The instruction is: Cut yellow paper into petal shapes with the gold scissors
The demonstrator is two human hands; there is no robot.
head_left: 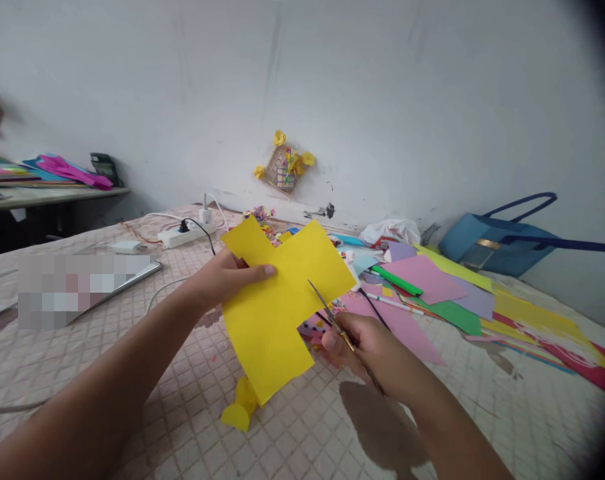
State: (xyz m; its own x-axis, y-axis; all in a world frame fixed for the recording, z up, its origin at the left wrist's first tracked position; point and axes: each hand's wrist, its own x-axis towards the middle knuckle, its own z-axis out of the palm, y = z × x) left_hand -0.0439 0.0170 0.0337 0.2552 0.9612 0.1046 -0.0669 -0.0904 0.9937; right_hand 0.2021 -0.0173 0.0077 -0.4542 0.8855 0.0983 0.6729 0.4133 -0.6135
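Note:
A sheet of yellow paper (272,320) with square notches in its edges is held up above the quilted cloth. My left hand (227,277) pinches it at the upper left, the thumb lying on its face. Slim scissors (335,321) are in my right hand (362,343), with a blade over the right part of the sheet, beside a notch. Whether the blades touch the paper I cannot tell. Below the sheet, small yellow paper pieces (236,417) with rounded edges lie on the cloth.
A power strip (187,235) with cables and a tablet-like device (107,293) are at the left. Coloured paper sheets (427,279), a green marker (397,280) and a blue bag (497,243) lie at the right. A decorated basket (282,175) is by the wall.

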